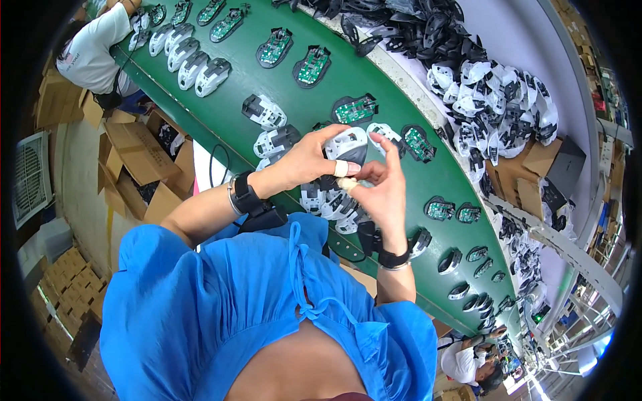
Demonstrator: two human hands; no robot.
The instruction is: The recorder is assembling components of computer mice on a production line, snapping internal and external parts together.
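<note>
Above the green conveyor belt [267, 100] I hold a white and dark grey computer mouse [348, 146]. My left hand [301, 160] is closed on its left side, with pale tape round the thumb. On the near and right side is my right hand [384, 190], its thumb in a finger cover at the lower edge and its index finger curving up beside the shell. What the other right fingers touch is partly hidden. Just beyond lie another white shell [386, 137] and a mouse base with a green circuit board [354, 109]. Several white shells [328, 200] sit below my hands.
More circuit-board bases [312, 65] and white shells [212, 77] line the belt. Heaps of black parts [414, 33] and white shells [498, 100] lie beyond its far edge. Open cardboard boxes [144, 160] stand at left. Co-workers [97, 50] sit farther along the belt.
</note>
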